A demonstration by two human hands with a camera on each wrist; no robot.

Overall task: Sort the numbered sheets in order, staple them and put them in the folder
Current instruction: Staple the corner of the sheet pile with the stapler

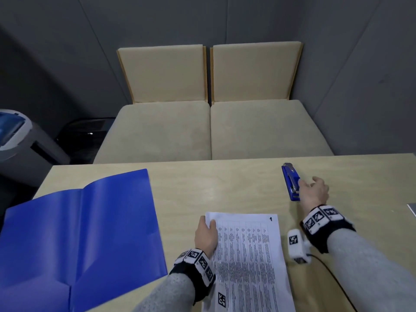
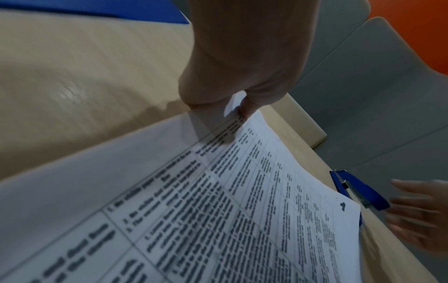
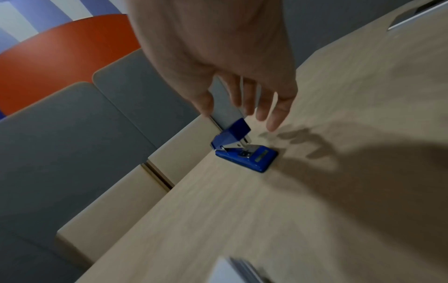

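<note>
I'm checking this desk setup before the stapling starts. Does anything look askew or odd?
Nothing stands out. The sheets lie stacked with page 1 on top, pinched at a corner by the left hand; the folder lies open; the right hand reaches the stapler.

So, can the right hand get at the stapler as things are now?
Probably yes. The right hand is open beside the stapler, its fingers spread just above it. Nothing lies between them on the table; the sheets are nearer the person.
</note>
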